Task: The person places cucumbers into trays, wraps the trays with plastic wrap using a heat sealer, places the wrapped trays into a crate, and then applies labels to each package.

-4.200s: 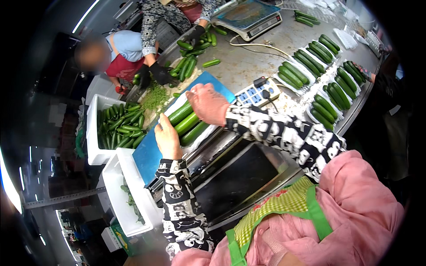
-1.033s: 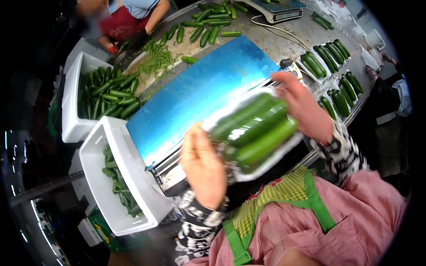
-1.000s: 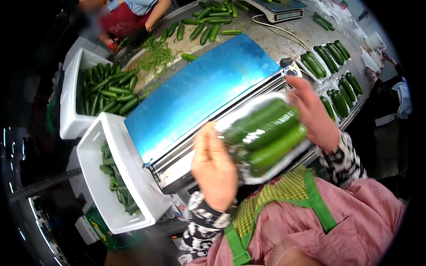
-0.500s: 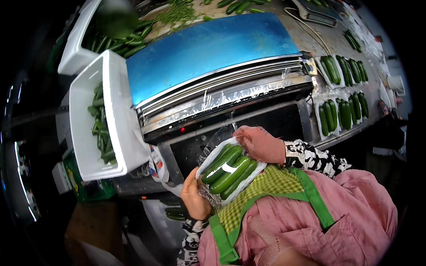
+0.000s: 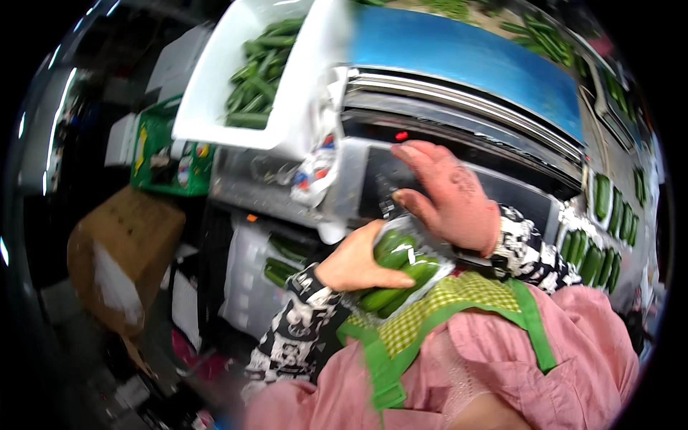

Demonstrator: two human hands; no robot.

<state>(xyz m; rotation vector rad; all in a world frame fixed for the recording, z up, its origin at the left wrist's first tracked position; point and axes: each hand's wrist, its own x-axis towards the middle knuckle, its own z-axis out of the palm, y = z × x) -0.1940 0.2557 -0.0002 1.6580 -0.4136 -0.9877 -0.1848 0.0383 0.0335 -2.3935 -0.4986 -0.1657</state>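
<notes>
In the upper left of the frame, the white foam box (image 5: 319,79) of loose cucumbers (image 5: 258,86) stands beside the machine with the blue lid (image 5: 466,57); a swing of your left forearm toward it could knock the box, since it sits near your working side; below it, toward lower centre-left, a pale container (image 5: 247,287) holds more cucumbers, and a dropped pack could land there.

At the centre, your left hand (image 5: 355,261) is clamped on the film-wrapped pack (image 5: 424,269), its thumb across the top and the pack low against your checked apron (image 5: 408,330); the slick film could slide if that grip eases, and a hard thumb could tear the wrap or bruise a cucumber.

Just right of centre, your right hand (image 5: 455,204) has its fingers spread apart over the dark plate (image 5: 383,168) and the pack's upper edge; you cannot tell here whether it touches the film; loose film near those fingertips could snag and pull the wrap askew; if the plate is hot, which the view does not show, skin or film could suffer.
</notes>
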